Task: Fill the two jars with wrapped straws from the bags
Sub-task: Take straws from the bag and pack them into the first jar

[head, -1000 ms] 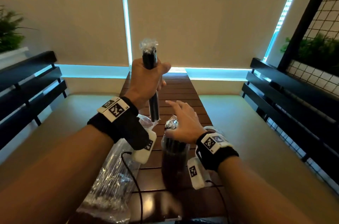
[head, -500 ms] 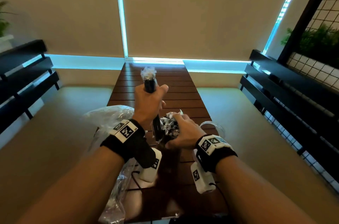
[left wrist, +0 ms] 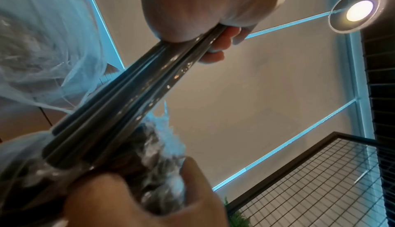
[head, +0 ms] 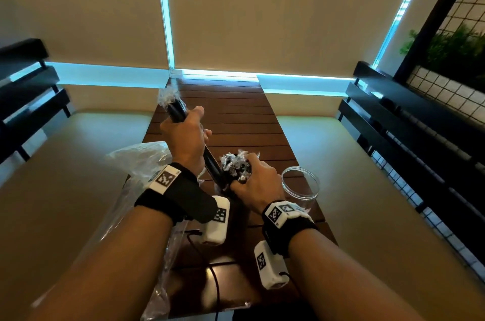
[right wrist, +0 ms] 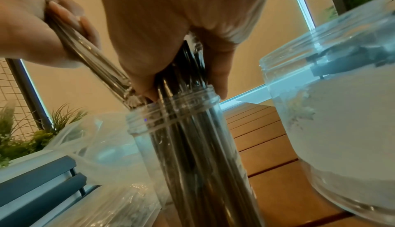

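My left hand (head: 183, 142) grips a bundle of black wrapped straws (head: 175, 110), tilted with its top leaning away to the left. The bundle's lower end (right wrist: 119, 85) sits at the mouth of a tall clear jar (right wrist: 192, 146) that is packed with straws. My right hand (head: 258, 179) is curled round the crinkled tops of the straws in the jar (head: 235, 163), just above the rim. A second, wider clear jar (head: 300, 184) stands to the right and looks empty. The packed jar's body is hidden under my hands in the head view.
A crumpled clear plastic bag (head: 139, 163) holding more straws lies left of the jar on the slatted brown table (head: 236, 115). Cushioned benches with dark slatted backs (head: 393, 121) flank the table. Cables run from my wrist cameras across the near table edge.
My left hand came down from holding the bundle upright and high, tilting it so its lower end reaches the jar mouth. My right hand went from hovering open to gripping the jar's straws.
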Demonstrator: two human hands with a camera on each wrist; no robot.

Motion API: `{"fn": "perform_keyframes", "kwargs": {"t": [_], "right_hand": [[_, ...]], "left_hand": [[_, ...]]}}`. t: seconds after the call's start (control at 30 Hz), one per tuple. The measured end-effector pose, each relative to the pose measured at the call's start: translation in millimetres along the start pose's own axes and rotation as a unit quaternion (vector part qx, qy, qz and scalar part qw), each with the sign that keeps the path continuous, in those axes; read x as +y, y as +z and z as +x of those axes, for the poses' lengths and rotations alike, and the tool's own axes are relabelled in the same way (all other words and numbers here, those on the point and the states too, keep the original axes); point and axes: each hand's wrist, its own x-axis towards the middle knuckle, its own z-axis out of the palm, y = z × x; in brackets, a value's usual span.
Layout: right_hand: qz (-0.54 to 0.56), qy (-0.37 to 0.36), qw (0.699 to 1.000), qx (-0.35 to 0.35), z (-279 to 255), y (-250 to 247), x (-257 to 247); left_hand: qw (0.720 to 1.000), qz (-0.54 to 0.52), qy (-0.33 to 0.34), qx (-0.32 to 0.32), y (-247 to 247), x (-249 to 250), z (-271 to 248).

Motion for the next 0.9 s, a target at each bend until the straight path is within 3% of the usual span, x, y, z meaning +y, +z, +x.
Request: {"fn": "perform_keyframes", "kwargs": {"t": [0.13,0.43,0.67,0.77,0.9], "right_hand": [[-0.020,0.004,1.000,0.003,0,5,-8],[-0.027,0.014,1.000,0.004,3,4,-8],[-0.001,-0.011,0.997,-0.071,1,2,-11],[-0.018,-0.024,0.993,-0.111,3,-1,-8],[-0.028,-0.033,0.997,-0.064,2,5,-3]], "left_hand": [[1.000,0.009,0.011,0.008,-4,-5,0],[0.997,-0.056,-0.039,0.046,-10,-10,14],[0.997,0.001,0.014,0.074,-10,-24,11],[0.995,0.054,0.057,0.056,-3,-30,6],[0.989,0.100,0.106,0.013,5,-40,-3]]}}
